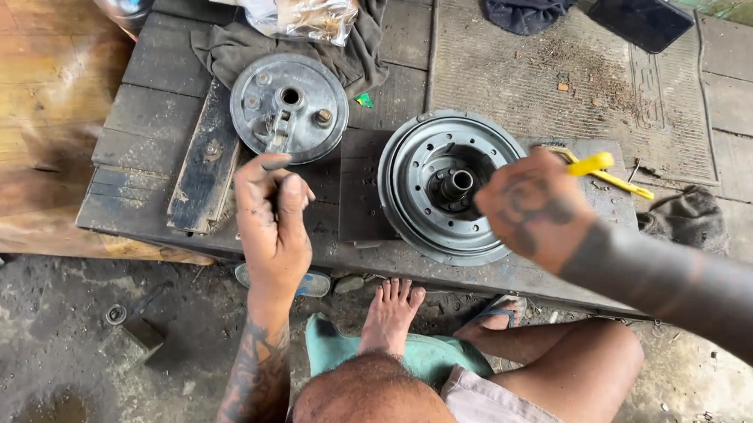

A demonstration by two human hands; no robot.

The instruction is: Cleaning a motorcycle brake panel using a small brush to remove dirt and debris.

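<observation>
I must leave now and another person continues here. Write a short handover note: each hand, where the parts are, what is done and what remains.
Left hand: pinches a small dark part, hovering just below the brake backing plate on the wooden bench.
Right hand: holds a yellow-handled tool at the right edge of the brake drum hub.
Done: plate and hub lie apart, side by side, hub cavity facing up.
Left: the two are not joined; the small part is not yet placed anywhere. A grey rag and plastic bag lie behind.
</observation>
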